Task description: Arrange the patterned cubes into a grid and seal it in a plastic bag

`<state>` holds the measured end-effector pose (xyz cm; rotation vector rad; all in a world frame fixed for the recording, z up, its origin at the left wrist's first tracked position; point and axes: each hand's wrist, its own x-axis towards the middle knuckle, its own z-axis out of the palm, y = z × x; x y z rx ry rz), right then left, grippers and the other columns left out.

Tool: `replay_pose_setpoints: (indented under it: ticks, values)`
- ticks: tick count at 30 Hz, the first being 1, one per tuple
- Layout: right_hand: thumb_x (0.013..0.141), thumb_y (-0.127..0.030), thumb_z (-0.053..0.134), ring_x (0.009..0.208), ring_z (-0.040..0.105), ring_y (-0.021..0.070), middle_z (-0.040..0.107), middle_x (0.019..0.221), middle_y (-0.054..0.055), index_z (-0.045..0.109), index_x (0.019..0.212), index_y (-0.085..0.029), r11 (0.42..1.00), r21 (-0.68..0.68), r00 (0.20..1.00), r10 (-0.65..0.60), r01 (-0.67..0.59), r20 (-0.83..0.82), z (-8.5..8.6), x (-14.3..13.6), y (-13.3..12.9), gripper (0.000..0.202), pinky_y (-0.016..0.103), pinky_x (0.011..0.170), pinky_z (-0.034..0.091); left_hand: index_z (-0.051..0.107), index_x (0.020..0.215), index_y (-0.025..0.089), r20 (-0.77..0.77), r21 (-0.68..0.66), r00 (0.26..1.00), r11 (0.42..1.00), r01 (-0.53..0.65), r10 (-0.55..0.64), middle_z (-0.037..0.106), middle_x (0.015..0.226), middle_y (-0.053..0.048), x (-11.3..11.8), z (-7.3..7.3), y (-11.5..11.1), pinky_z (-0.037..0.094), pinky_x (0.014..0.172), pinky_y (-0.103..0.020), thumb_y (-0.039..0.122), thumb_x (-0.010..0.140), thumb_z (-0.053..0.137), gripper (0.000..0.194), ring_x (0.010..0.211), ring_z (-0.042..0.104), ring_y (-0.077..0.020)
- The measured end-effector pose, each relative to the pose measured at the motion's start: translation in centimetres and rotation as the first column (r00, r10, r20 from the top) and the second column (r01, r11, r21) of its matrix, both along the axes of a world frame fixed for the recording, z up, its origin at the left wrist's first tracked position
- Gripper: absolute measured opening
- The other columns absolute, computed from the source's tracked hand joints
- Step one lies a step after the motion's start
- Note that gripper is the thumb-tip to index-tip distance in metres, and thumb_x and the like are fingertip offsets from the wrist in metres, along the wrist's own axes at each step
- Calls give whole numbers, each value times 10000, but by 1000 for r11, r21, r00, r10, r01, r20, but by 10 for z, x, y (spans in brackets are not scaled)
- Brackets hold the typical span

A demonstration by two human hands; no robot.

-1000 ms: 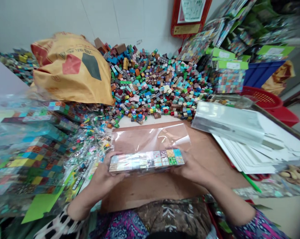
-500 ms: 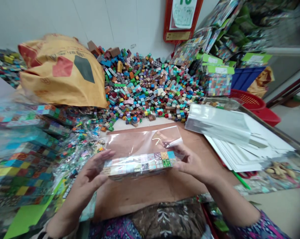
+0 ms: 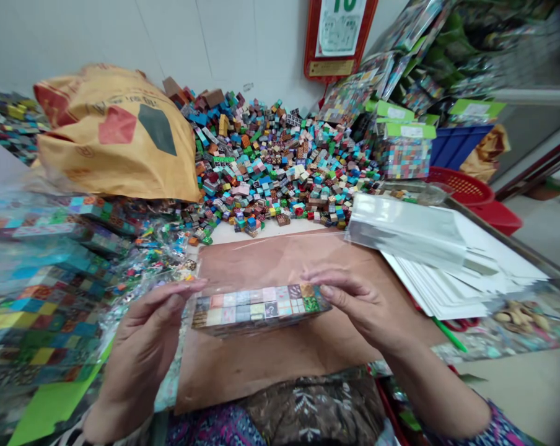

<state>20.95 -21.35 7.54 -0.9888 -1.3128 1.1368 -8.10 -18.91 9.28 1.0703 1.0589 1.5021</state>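
Note:
A row of small patterned cubes [image 3: 261, 306] lies in a clear plastic bag [image 3: 256, 260] over the brown board [image 3: 243, 365]. At the row's left end is my left hand [image 3: 152, 316], its thumb and fingers closed together on the edge of the clear bag. My right hand [image 3: 354, 300] is at the right end, with its thumb by the end cubes and its fingers pinching the bag's film. The film is transparent, and its exact edges are hard to make out.
Loose cubes [image 3: 280, 167] are heaped along the wall. A yellow sack [image 3: 117, 142] stands back left, above bagged cube blocks [image 3: 48, 310]. White cards [image 3: 489, 279] and clear bags [image 3: 410, 229] lie right, near a red basket [image 3: 466, 186] and green pen [image 3: 450, 336].
The upper part of the clear bag has gone from raised to lying lower and flatter. My left hand has shifted left and its fingers have come together; my right fingers reach farther over the row.

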Motion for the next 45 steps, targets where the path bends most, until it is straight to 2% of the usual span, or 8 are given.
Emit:
replay_pose_setpoints:
  ticks: [5, 14, 16, 21, 27, 32, 39, 45]
  values:
    - [817, -495, 758, 1118, 626, 214, 723, 1107, -14, 788, 865, -413, 999, 24, 1000, 21, -21, -6, 2, 7, -1, 100, 444, 981, 499, 764, 745, 270, 45, 30, 999, 999, -14, 12, 779, 884, 35, -7, -2, 1, 477, 1073, -382, 376, 648, 896, 195, 962, 712, -198]
    - [870, -400, 733, 1154, 602, 182, 689, 1187, -24, 784, 932, -446, 991, 94, 993, 102, -96, -64, -10, 12, 1, 92, 372, 959, 491, 757, 666, 272, 76, 106, 996, 994, 28, -37, 780, 852, 13, -14, -5, 4, 563, 973, -368, 424, 633, 892, 205, 928, 733, -225]
    - [892, -371, 715, 1179, 591, 171, 683, 1200, -27, 777, 970, -458, 986, 105, 989, 136, -129, -64, -11, 13, 2, 132, 351, 970, 484, 765, 693, 264, 36, 60, 998, 997, 46, -48, 784, 875, -2, -16, -4, 3, 573, 938, -312, 416, 618, 900, 217, 922, 730, -210]
    - [896, -370, 710, 1187, 580, 171, 677, 1211, -22, 774, 1003, -447, 985, 110, 989, 142, -136, -44, -13, 13, 3, 146, 337, 973, 476, 785, 969, 286, -150, -160, 984, 985, 71, -96, 786, 975, -21, -19, -7, -1, 565, 835, -196, 377, 594, 907, 405, 915, 715, -169]
    - [825, -371, 783, 1028, 629, 143, 693, 1165, -30, 714, 1150, -444, 994, -74, 996, 76, -79, -51, -27, 9, 0, 340, 274, 869, 497, 808, 933, 273, -379, -188, 917, 981, 55, -124, 761, 1132, -61, -22, -14, -1, 512, 994, -296, 491, 684, 815, 331, 1154, 648, -261]
    - [866, -346, 741, 1096, 631, 163, 713, 1160, -13, 765, 1035, -387, 999, 1, 998, 54, -54, 14, -31, 5, -2, 175, 312, 948, 482, 796, 1013, 287, -438, -240, 884, 969, 61, -164, 746, 1178, -65, -26, -19, 2, 471, 1072, -433, 490, 683, 812, 387, 1148, 650, -307]
    - [923, -395, 669, 1102, 660, 173, 730, 1192, 11, 790, 994, -386, 998, 59, 999, 22, -25, 42, -31, 2, 0, 141, 345, 960, 507, 818, 897, 276, -379, -77, 923, 996, 45, -71, 767, 1111, -62, -18, -25, 0, 422, 1127, -467, 430, 756, 783, 212, 1172, 644, -306]
    - [945, -419, 635, 1153, 648, 170, 723, 1230, -5, 777, 1033, -412, 996, 76, 999, 37, -39, 30, -36, 3, -1, 167, 342, 985, 505, 818, 803, 286, -190, 36, 981, 999, 38, -30, 790, 1016, -30, -11, -34, 3, 502, 1041, -349, 408, 745, 812, 135, 1075, 688, -236]
